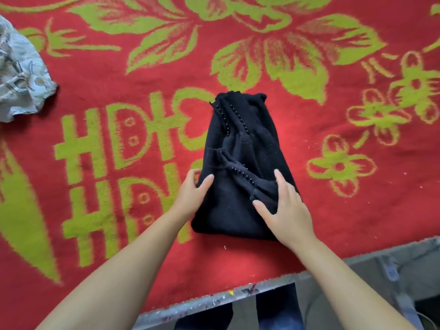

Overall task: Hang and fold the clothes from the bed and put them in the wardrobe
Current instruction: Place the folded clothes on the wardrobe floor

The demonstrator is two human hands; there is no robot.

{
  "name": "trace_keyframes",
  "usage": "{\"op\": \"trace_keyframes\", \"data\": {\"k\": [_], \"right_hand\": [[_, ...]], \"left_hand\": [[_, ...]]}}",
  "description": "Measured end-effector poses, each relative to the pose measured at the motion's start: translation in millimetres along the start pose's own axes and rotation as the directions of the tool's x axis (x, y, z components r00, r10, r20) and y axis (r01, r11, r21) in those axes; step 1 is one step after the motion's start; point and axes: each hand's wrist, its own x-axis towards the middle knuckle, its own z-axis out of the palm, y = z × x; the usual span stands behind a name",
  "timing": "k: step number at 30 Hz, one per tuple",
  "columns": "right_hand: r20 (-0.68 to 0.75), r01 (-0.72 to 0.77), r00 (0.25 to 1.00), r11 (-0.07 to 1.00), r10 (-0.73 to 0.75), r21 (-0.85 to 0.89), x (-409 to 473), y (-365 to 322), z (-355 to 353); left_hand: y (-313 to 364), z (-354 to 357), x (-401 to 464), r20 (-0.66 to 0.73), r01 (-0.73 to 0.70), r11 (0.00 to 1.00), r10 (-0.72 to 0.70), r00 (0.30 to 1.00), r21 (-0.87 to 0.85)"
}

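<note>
A black knitted garment (240, 148) with rows of black beads lies folded into a narrow bundle on the red bed cover (321, 144). My left hand (192, 194) touches its left edge, thumb on top of the fabric and fingers curled at the side. My right hand (285, 208) rests flat on the lower right part of the bundle, fingers spread. Neither hand lifts the cloth.
The bed cover is red with large yellow-green flowers and characters. A crumpled grey patterned garment (21, 75) lies at the far left. The grey bed edge (238, 298) runs along the bottom, with my dark trousers below it.
</note>
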Motion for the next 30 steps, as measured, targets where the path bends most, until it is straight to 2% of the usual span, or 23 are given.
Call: {"op": "trace_keyframes", "data": {"k": [1,2,5,9,10,11,12,13,14,15,16,17,18,20,21,22,23,24,25,27,30], "right_hand": [[0.027,0.053,0.998,0.989,-0.05,-0.136,2.8,-0.4,5.1],[0.011,0.055,0.998,0.982,-0.054,-0.18,11.1,1.7,5.3],[-0.111,-0.132,0.985,0.991,0.132,0.007,46.2,17.7,-0.2],[-0.045,-0.22,0.975,0.973,0.217,-0.069,69.4,26.4,6.0],[-0.021,-0.22,0.975,0.975,0.22,-0.036,69.2,27.8,7.4],[0.009,-0.226,0.974,0.974,0.225,0.015,66.3,30.3,6.4],[0.036,-0.229,0.973,0.971,0.227,0.065,61.1,33.0,3.0],[0.053,-0.222,0.975,0.97,0.218,0.098,54.4,35.1,-1.5],[0.059,-0.208,0.977,0.973,0.203,0.103,46.8,36.4,-6.8],[0.047,-0.19,0.981,0.979,0.187,0.078,39.1,36.8,-11.4],[0.013,-0.162,0.987,0.987,0.162,0.02,30.9,35.6,-15.8],[-0.054,-0.108,0.993,0.993,0.106,-0.051,22.4,32.6,-19.2],[-0.136,-0.02,0.991,0.992,0.003,-0.126,14.3,27.3,-22.0],[-0.237,0.236,0.925,0.937,-0.298,-0.257,-1.3,13.9,-21.3],[-0.201,0.366,0.877,0.879,-0.436,-0.306,-9.8,7.9,-16.6],[-0.096,0.468,0.844,0.81,-0.528,-0.353,-19.5,4.9,-8.5],[0.048,0.52,0.833,0.75,-0.551,-0.409,-28.5,4.2,-0.1],[0.203,0.525,0.847,0.709,-0.492,-0.47,-33.9,6.6,5.2],[0.323,0.493,0.87,0.691,-0.374,-0.529,-34.2,11.8,7.9],[0.394,0.418,0.897,0.67,-0.199,-0.614,-22.0,21.2,6.8],[0.458,0.413,0.88,0.682,-0.127,-0.604,1.5,15.2,-1.7]], "left_hand": [[1.2,2.8,3.3,-0.032,-0.037,0.997,0.039,0.999,0.063],[0.7,5.7,6.0,-0.085,-0.092,0.989,0.102,0.991,0.12],[-4.5,12.4,15.8,-0.258,-0.167,0.979,0.193,0.947,0.121],[-11.7,18.5,27.0,-0.26,-0.085,0.986,0.121,0.958,0.146],[-10.7,18.2,25.4,-0.257,-0.061,0.984,0.104,0.961,0.169],[-11.8,16.1,20.4,-0.266,-0.078,0.964,0.147,0.953,0.253],[-13.7,12.4,12.3,-0.269,-0.152,0.906,0.272,0.924,0.395],[-15.9,8.1,1.9,-0.231,-0.266,0.781,0.46,0.858,0.566],[-19.0,4.8,-10.8,-0.111,-0.401,0.595,0.641,0.759,0.697],[-23.7,4.1,-23.5,0.078,-0.522,0.387,0.743,0.665,0.76],[-30.2,6.0,-35.7,0.287,-0.61,0.191,0.749,0.597,0.769],[-38.0,10.2,-45.9,0.45,-0.649,0.051,0.68,0.579,0.759],[-43.7,14.7,-51.4,0.543,-0.653,-0.018,0.573,0.614,0.758],[-48.4,22.7,-47.8,0.531,-0.574,-0.026,0.418,0.738,0.818],[-46.3,25.5,-43.2,0.48,-0.52,-0.004,0.395,0.784,0.854],[-43.5,27.3,-38.7,0.436,-0.48,0.012,0.396,0.808,0.877],[-41.4,28.5,-35.3,0.411,-0.452,0.014,0.394,0.822,0.892],[-39.2,30.5,-33.8,0.405,-0.434,0.002,0.358,0.841,0.901],[-38.4,33.3,-34.1,0.413,-0.431,-0.012,0.31,0.857,0.902],[-38.6,36.5,-35.3,0.435,-0.446,-0.015,0.249,0.865,0.895],[-18.1,32.0,-39.1,0.468,-0.482,0.128,0.126,0.875,0.867]]}}
